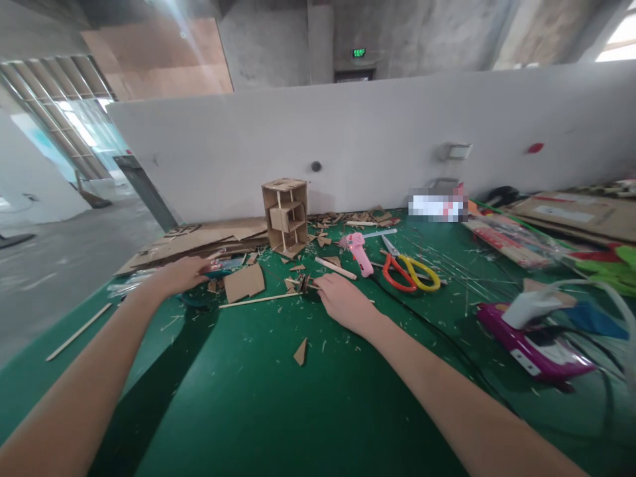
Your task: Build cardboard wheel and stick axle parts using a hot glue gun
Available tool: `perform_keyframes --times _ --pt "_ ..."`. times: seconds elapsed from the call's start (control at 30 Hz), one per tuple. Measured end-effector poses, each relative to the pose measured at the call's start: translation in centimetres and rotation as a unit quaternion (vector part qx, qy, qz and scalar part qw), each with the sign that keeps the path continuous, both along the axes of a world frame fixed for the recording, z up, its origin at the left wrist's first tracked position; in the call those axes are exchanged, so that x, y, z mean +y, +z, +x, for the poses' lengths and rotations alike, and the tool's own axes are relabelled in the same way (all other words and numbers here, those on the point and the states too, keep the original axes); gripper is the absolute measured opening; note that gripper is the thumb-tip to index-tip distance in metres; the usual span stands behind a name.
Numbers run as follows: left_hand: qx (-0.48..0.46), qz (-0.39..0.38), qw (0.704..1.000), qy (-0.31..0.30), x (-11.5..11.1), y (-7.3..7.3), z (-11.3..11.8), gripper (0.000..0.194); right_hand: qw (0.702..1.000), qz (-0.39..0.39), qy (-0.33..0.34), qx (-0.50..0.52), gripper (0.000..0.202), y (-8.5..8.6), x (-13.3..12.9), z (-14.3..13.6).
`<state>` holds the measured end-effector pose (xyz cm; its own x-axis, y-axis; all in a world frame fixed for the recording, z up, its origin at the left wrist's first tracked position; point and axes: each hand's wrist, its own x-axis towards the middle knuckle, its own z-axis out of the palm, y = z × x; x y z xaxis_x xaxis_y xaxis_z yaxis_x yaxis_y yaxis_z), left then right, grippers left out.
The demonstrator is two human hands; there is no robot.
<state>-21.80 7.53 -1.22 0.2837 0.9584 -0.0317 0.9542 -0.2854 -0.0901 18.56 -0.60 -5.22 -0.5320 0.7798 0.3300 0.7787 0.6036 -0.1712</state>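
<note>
My right hand (342, 299) is closed in a pinch on a short thin wooden stick, which carries a small stack of brown cardboard pieces (303, 284). It hovers low over the table, right of a loose cardboard piece (244, 283) and close to a long thin wooden strip (263, 300). Over on the left, my left hand (183, 274) has its fingers drawn together at a small blue and reddish item (221, 264), too blurred to name. Behind both hands a small open cardboard shelf box (287, 217) stands upright, with pale stick posts inside.
A pink glue gun (358, 254) and scissors (410, 270) with red and yellow handles lie on the green table (278, 411). A purple power strip (536, 348) with cables sits at right. Cardboard sheets (199, 238) and scraps lie along the white wall (368, 146).
</note>
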Motion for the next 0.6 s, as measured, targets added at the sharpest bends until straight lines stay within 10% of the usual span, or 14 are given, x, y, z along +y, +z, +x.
perform_keyframes --times 0.6 --pt "0.034 0.019 0.999 0.005 -2.4 2.6 2.3 0.031 0.999 0.014 -0.031 -0.006 0.024 0.3 -0.2 0.0"
